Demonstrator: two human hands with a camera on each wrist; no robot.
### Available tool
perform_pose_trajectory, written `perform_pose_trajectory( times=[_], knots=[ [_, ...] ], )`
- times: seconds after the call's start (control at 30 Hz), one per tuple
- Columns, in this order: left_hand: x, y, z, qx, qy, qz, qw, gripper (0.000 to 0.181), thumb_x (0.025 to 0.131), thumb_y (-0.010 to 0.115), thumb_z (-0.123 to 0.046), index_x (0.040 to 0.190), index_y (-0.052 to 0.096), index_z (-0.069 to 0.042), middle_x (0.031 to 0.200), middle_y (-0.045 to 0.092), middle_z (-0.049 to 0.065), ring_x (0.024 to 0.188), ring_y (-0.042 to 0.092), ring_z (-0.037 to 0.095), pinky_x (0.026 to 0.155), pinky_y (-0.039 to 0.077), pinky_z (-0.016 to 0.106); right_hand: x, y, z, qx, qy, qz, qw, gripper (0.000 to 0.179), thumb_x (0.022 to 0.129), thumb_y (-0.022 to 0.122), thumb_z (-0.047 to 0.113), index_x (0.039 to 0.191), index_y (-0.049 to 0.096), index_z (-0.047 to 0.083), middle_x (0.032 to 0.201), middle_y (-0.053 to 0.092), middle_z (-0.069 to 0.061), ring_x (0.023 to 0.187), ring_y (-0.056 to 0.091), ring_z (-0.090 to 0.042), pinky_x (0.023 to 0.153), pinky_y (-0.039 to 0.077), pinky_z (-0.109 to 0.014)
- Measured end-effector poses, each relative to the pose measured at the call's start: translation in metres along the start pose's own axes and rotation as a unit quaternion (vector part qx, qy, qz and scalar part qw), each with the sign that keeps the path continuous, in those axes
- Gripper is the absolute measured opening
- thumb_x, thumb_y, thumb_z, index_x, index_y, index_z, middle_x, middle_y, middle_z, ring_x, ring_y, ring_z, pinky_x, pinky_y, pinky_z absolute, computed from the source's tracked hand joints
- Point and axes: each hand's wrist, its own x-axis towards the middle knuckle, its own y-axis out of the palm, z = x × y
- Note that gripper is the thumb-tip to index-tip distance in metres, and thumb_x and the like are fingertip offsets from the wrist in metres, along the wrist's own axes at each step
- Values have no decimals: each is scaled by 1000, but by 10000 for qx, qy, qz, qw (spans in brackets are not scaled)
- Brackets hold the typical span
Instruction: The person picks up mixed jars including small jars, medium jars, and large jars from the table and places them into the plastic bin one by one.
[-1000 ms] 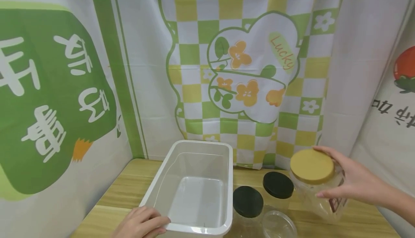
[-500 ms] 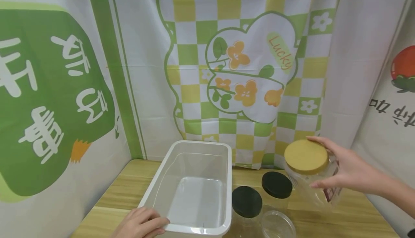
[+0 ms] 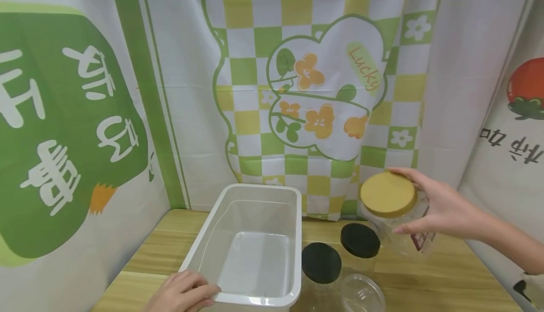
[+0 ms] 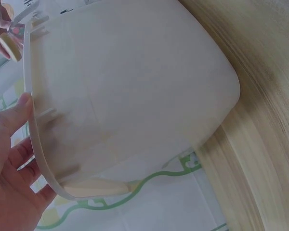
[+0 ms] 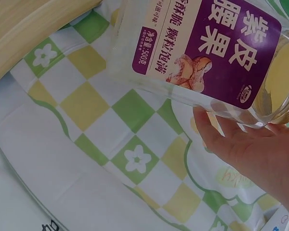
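My right hand grips a clear plastic jar with a yellow lid. The jar is held tilted above the right part of the table, fingers at the far side and thumb in front. Its purple-and-cream label shows in the right wrist view. At the lower left, my left hand holds the near rim of a white plastic tub. In the left wrist view, the thumb presses the rim from outside while the other fingers reach over the inner side. Nothing lies inside the tub.
Right of the tub stand two clear jars with black lids, a nearer jar and a farther jar. A clear round container stands close by them. Printed cloth walls in the wooden table at back and sides.
My right hand has raised the yellow-lidded jar and carried it left, toward the black-lidded jars. My left hand stays on the tub's rim. The head view has shifted slightly.
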Motion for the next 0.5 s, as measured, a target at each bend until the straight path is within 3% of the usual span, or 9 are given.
perform_pose_trajectory(
  times=[0.3,0.5],
  knots=[
    [1,-2,-1,-120,-143,106,9998,34,112,50,-37,101,77,-19,88,61,-14,78,51,1,71,39,19,9,-4,10,-206,85,120,9997,122,67,102,41,162,33,11,135,65,-20,117,64,-44,81,54,-58],
    [0,-3,-1,-114,-166,131,9997,35,112,49,-38,101,77,-19,89,61,-15,79,52,1,72,39,19,16,-3,20,-159,21,147,9998,120,68,101,45,161,34,8,138,64,-20,122,63,-46,89,54,-65]
  ],
)
